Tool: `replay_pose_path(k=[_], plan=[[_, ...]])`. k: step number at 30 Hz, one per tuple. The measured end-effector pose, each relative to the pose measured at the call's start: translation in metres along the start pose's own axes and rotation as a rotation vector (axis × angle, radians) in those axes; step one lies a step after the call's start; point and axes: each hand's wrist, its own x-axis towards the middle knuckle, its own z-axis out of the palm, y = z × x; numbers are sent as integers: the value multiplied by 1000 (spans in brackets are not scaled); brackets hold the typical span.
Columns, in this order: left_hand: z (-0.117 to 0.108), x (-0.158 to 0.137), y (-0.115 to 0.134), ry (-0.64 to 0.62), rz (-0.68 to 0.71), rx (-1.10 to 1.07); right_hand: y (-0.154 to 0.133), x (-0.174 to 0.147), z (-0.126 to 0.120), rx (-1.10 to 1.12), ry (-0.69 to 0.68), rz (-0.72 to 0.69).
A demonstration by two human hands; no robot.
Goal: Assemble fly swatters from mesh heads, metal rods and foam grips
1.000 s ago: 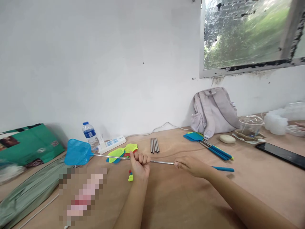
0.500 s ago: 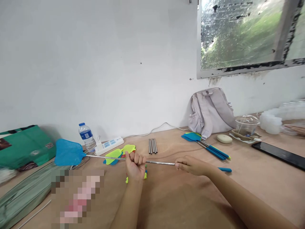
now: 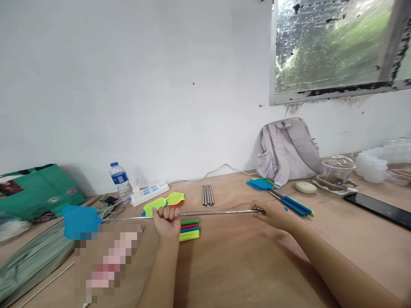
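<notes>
A fly swatter with a blue mesh head (image 3: 81,222) and a thin metal rod (image 3: 218,212) stretches sideways across the table. My left hand (image 3: 167,221) is wrapped in a fist round the rod, toward the head end. Around the other end of the rod, my right hand (image 3: 269,214) has its fingers closed at the handle; a bit of blue handle tip (image 3: 285,209) shows beyond it, the rest being hidden. Coloured grip tubes (image 3: 190,230) in green, red, blue and yellow lie just beside my left hand. Yellow swatter heads (image 3: 155,206) lie behind it.
Several metal tubes (image 3: 208,195) lie at the middle back. Blue swatters (image 3: 290,203) rest at the right, by a grey backpack (image 3: 289,149), a white oval case (image 3: 305,187) and a phone (image 3: 379,209). A water bottle (image 3: 120,179) and power strip (image 3: 150,192) stand left.
My left hand has slid left and my right hand right, so more rod shows between them. The swatter head has shifted left and down. The grip tubes have come into fuller view.
</notes>
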Motion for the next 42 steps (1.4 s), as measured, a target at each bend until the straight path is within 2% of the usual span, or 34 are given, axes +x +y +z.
replay_pose_path(k=[9, 16, 22, 33, 42], plan=[[0, 4, 4, -11, -46, 9, -10, -3, -22, 145, -166, -97], [0, 5, 6, -15, -45, 16, 2, -3, -13, 384, -411, 69], [-1, 6, 7, -30, -54, 11, 6, -7, -17, 611, -652, 171], [1, 5, 6, -79, -92, 24, 17, -13, -23, 871, -803, 263], [1, 5, 7, -103, -94, 31, 27, -13, -24, 898, -861, 290]])
